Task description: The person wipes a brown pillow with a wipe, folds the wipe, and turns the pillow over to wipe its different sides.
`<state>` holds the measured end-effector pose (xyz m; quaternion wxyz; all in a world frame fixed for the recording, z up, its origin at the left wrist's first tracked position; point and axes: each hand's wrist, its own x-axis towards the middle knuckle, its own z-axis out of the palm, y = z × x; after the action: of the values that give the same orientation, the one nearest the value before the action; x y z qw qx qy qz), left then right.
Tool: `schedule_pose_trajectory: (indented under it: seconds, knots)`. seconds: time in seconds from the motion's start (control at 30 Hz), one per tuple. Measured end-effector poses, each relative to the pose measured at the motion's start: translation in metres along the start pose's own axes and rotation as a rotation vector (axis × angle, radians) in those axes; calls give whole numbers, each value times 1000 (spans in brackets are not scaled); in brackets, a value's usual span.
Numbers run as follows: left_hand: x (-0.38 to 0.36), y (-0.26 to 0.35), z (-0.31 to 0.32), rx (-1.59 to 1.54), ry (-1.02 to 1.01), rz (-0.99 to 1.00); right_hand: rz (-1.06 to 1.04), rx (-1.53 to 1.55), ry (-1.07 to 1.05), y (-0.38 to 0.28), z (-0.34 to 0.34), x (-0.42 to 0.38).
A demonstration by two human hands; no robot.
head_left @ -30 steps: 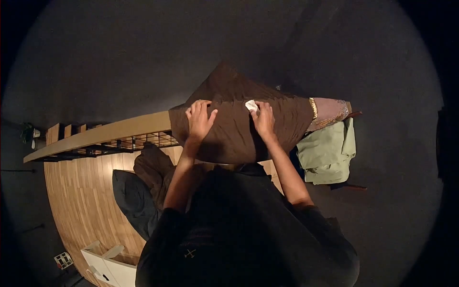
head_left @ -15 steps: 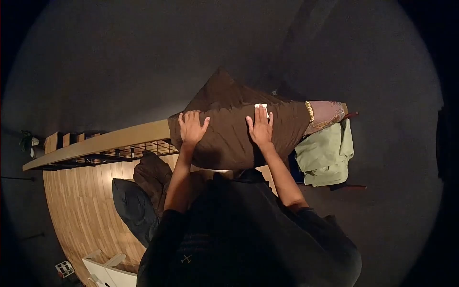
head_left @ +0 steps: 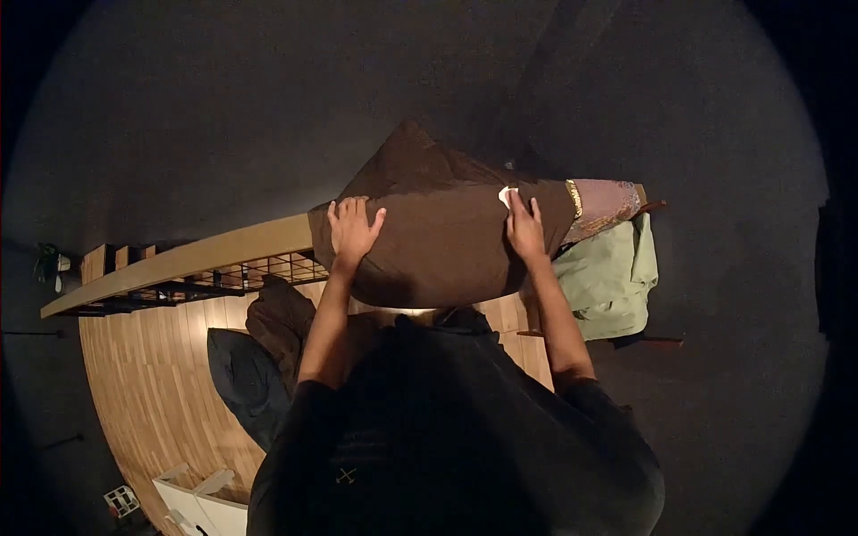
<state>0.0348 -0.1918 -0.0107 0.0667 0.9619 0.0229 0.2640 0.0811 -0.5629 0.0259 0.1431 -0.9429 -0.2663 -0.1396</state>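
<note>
Wooden floor [head_left: 161,375] fills the lower left of the frame, with brown cloth [head_left: 429,241] spread at the centre under two hands.

At the cloth's left side, the left hand [head_left: 355,234] lies with fingers spread, grasping nothing; toward its right side, the right hand [head_left: 525,234] has its fingertips at a small white piece [head_left: 506,195], though I cannot tell whether that is pinched or merely pressed down. Right of centre sit a patterned strip [head_left: 612,198] and pale green fabric [head_left: 608,286]; a narrow tan top [head_left: 206,250] runs off toward the left edge.
</note>
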Motion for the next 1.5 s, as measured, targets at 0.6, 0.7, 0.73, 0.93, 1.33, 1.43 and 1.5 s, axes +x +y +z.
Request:
schedule_pose_trajectory:
  seconds: [0.6, 0.7, 0.73, 0.93, 1.33, 1.43, 1.5]
  knots:
    - [1, 1, -7, 29, -119, -28, 673, 819, 135, -75, 35, 56]
    - [1, 0, -8, 35, -89, -25, 413, 592, 242, -88, 25, 56]
    - [0, 1, -7, 35, -77, -24, 285, 474, 290, -91, 21, 53]
    - [1, 0, -4, -1, -48, -6, -111, -56, 3, -107, 38, 27]
    - [-2, 0, -5, -1, -18, 0, -51, -141, -4, -77, 34, 7]
    - [2, 3, -6, 4, 10, 2, 48, -237, 29, -68, 37, 8]
    - [7, 3, -6, 11, 23, 15, -72, -156, 52, -63, 30, 3]
